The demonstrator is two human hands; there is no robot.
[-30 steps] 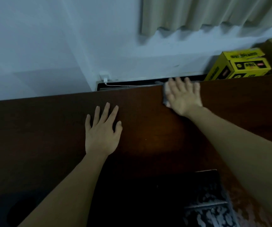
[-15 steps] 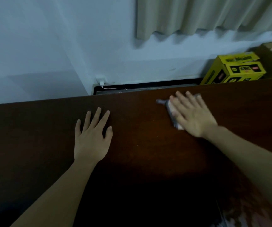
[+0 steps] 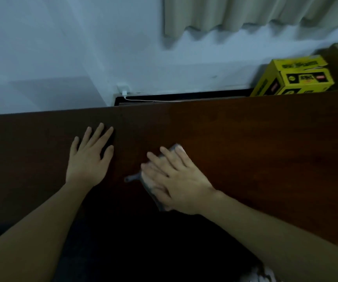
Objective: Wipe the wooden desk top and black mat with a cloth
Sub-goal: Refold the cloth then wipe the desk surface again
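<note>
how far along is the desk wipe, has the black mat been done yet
Under way. The right hand presses the cloth flat on the wooden desk top, mid-desk and blurred with motion; the left hand rests flat beside it. No wiped patch shows on the dark wood, so how much is done cannot be told. The black mat lies nearer the person, with the cloth only at its far edge, so it looks left to do.

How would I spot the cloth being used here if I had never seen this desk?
Start at the dark wooden desk top that fills the middle of the view. Two hands lie flat on it; look under the right hand, nearer you than the left hand. The cloth is the small greyish rag poking out beneath those fingers, the only pale soft thing on the wood.
</note>
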